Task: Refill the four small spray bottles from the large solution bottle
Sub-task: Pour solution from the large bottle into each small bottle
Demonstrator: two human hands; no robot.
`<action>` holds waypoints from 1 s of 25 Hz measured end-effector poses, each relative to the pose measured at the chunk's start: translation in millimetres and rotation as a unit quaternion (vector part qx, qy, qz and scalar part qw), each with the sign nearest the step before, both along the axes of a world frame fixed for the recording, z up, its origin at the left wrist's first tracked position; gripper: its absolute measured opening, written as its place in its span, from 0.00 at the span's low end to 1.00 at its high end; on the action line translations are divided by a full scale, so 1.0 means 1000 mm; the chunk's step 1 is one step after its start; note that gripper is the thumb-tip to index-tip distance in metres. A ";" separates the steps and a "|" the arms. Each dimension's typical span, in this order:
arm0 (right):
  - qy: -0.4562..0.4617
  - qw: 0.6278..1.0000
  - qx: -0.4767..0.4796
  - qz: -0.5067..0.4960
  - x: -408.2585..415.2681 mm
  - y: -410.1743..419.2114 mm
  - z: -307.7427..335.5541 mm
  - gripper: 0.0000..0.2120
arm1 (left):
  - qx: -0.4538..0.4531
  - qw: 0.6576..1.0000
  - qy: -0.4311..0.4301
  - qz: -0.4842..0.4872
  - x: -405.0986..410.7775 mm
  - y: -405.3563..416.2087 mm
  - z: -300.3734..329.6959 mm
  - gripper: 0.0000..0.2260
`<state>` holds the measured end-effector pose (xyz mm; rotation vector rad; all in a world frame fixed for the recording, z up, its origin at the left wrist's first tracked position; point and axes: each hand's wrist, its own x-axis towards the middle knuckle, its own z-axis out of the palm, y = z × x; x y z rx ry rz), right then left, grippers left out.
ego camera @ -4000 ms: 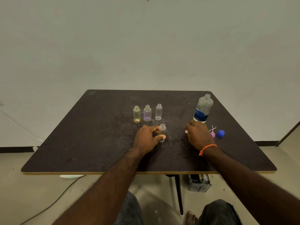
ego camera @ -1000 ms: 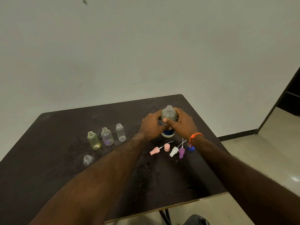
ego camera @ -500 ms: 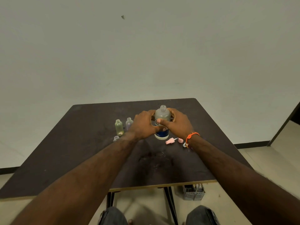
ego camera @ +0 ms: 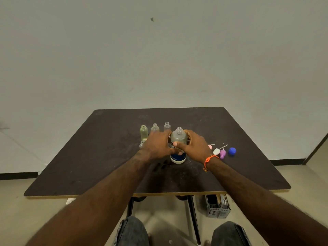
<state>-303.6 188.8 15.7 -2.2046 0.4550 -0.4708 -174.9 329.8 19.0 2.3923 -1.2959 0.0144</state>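
Both hands, left hand [ego camera: 158,145] and right hand [ego camera: 194,145], have their fingers clamped around the uncapped large bottle [ego camera: 178,139], probably steadying it for pouring. The small bottles [ego camera: 144,132] stand open just beside it, mid-worktop, within easy reach.

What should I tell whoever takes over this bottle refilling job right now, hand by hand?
Left hand and right hand both grip the large clear solution bottle with blue label, uncapped, upright on the dark brown table.
Three small clear spray bottles stand open in a row behind: yellowish, middle, right; the fourth stands nearer, by the left wrist.
Spray tops: pink, white, purple; blue cap.
Done: everything uncapped. Left: pour into all four, recap.
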 end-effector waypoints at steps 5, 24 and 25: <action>-0.011 1.000 0.009 -0.003 -0.004 0.000 -0.005 0.32 | 0.034 0.998 -0.019 -0.051 0.015 0.017 0.015 0.37; -0.036 0.999 0.025 -0.016 0.012 0.027 -0.023 0.39 | -0.131 0.966 0.189 0.119 0.044 0.114 -0.052 0.38; -0.048 0.998 0.033 -0.020 0.014 0.029 -0.026 0.41 | -0.139 0.964 0.190 0.120 0.044 0.111 -0.053 0.37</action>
